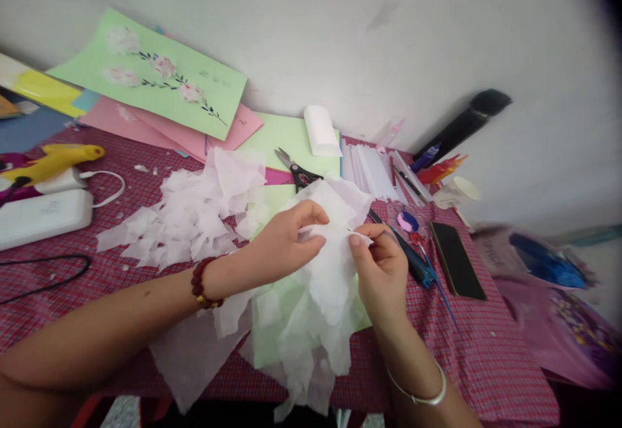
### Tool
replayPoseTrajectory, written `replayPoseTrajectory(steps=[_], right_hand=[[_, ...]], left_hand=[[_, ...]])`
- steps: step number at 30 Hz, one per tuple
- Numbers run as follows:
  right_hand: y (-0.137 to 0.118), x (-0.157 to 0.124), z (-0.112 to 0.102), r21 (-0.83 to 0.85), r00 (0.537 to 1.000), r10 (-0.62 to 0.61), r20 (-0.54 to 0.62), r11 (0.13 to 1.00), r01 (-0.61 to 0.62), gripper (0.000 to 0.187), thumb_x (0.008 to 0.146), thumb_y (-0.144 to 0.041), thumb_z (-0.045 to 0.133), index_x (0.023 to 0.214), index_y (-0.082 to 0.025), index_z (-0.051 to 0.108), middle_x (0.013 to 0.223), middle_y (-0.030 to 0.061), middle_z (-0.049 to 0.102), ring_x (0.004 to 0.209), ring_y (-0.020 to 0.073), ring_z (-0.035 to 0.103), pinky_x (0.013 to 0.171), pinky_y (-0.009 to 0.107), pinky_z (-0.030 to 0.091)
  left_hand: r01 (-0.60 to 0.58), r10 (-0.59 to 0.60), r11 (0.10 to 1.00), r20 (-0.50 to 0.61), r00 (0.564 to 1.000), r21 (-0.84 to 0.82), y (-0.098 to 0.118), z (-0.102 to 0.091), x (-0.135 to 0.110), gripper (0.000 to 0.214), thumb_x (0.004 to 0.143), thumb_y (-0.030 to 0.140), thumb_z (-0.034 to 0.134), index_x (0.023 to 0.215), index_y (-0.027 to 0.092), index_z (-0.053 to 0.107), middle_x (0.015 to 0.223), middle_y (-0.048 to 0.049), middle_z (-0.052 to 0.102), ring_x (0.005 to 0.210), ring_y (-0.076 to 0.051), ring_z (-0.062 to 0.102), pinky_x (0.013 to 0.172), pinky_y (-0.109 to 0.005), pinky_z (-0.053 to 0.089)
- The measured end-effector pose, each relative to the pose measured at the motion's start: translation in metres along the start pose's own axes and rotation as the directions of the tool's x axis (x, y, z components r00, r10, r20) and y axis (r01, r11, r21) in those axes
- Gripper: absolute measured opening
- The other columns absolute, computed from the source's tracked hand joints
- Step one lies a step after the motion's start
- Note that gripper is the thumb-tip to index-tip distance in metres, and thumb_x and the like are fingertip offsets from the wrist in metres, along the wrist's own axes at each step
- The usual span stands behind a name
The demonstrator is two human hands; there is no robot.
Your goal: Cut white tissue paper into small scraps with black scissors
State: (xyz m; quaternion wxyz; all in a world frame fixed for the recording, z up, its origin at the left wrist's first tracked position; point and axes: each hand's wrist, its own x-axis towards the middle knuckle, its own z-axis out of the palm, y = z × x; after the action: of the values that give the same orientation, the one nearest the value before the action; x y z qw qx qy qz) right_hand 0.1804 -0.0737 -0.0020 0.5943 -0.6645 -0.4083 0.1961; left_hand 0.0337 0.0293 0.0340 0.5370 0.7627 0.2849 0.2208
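My left hand [286, 237] and my right hand [381, 266] both pinch a sheet of thin white tissue paper [330, 272] above the red checked tablecloth [466, 344]. The fingers of each hand are closed on the paper's upper edge, and the sheet hangs down in ragged layers over a pale green card [272, 331]. A beaded bracelet sits on my left wrist, a silver bangle on my right. A heap of torn tissue pieces [189, 214] lies just left of my left hand.
Scissors [294, 170] lie behind the paper. A yellow glue gun [53, 159] and a white power bank [43, 217] are at left. Green and pink cards [160, 75] lean on the wall. A black phone [457, 259], pens and a purple bag [558, 305] are at right.
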Motion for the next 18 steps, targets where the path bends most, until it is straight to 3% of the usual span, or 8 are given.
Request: replayPoseTrajectory(steps=[2,4,8,13,16,18], right_hand=[[0.0,0.0,-0.001,-0.002,0.999,-0.032,-0.025,0.999,0.032,0.012,0.085,-0.033,0.062,0.078,-0.023,0.059,0.074,-0.0007,0.053,0.063,0.0159,0.046,0.055,0.027,0.034],[0.001,0.0,-0.003,-0.009,0.998,-0.055,-0.039,0.998,0.055,0.012,0.085,-0.033,0.062,0.079,-0.023,0.059,0.075,-0.0004,0.053,0.064,0.0159,0.047,0.056,0.027,0.034],[0.008,0.004,-0.005,0.073,0.999,0.007,-0.045,0.997,-0.004,0.012,0.086,-0.034,0.061,0.081,-0.023,0.058,0.073,-0.0015,0.051,0.06,0.0143,0.044,0.055,0.026,0.034],[0.012,0.01,-0.005,0.31,0.985,0.175,-0.004,0.936,-0.165,0.015,0.082,-0.034,0.066,0.081,-0.023,0.057,0.065,-0.0055,0.046,0.053,0.0108,0.04,0.05,0.024,0.031],[0.012,0.014,-0.004,0.313,0.977,0.213,0.027,0.926,-0.211,0.016,0.08,-0.032,0.066,0.076,-0.022,0.055,0.062,-0.0064,0.046,0.051,0.0104,0.041,0.05,0.023,0.032],[0.013,0.017,-0.005,0.236,0.983,0.179,0.043,0.954,-0.184,0.011,0.08,-0.029,0.065,0.079,-0.022,0.057,0.069,-0.0039,0.052,0.057,0.0125,0.048,0.054,0.025,0.039]], left_hand=[[0.006,-0.007,1.0,-0.051,0.999,-0.016,0.001,-0.002,0.002,0.005,0.075,0.015,0.055,0.079,0.017,0.054,0.068,0.0047,0.055,0.059,-0.009,0.048,0.053,-0.019,0.038],[0.002,-0.006,0.999,-0.088,0.996,-0.047,0.001,-0.005,0.003,0.004,0.073,0.015,0.056,0.071,0.017,0.053,0.062,0.0055,0.051,0.055,-0.007,0.043,0.05,-0.018,0.034],[0.026,-0.055,0.978,-0.134,0.989,-0.205,-0.001,-0.014,0.005,0.009,0.077,0.023,0.061,0.079,0.015,0.063,0.074,0.0006,0.062,0.063,-0.009,0.052,0.054,-0.019,0.039],[0.07,-0.148,0.858,-0.114,0.982,-0.509,-0.011,-0.023,0.011,0.023,0.08,0.038,0.067,0.086,0.015,0.067,0.074,0.0005,0.063,0.062,-0.009,0.054,0.057,-0.02,0.044],[0.093,-0.17,0.84,-0.097,0.981,-0.534,-0.013,-0.024,0.012,0.024,0.081,0.039,0.067,0.086,0.016,0.068,0.074,0.0006,0.064,0.061,-0.009,0.055,0.057,-0.02,0.045],[0.103,-0.163,0.877,-0.089,0.983,-0.469,-0.01,-0.024,0.011,0.024,0.083,0.039,0.064,0.086,0.016,0.069,0.073,0.0006,0.064,0.061,-0.009,0.055,0.055,-0.019,0.044]])
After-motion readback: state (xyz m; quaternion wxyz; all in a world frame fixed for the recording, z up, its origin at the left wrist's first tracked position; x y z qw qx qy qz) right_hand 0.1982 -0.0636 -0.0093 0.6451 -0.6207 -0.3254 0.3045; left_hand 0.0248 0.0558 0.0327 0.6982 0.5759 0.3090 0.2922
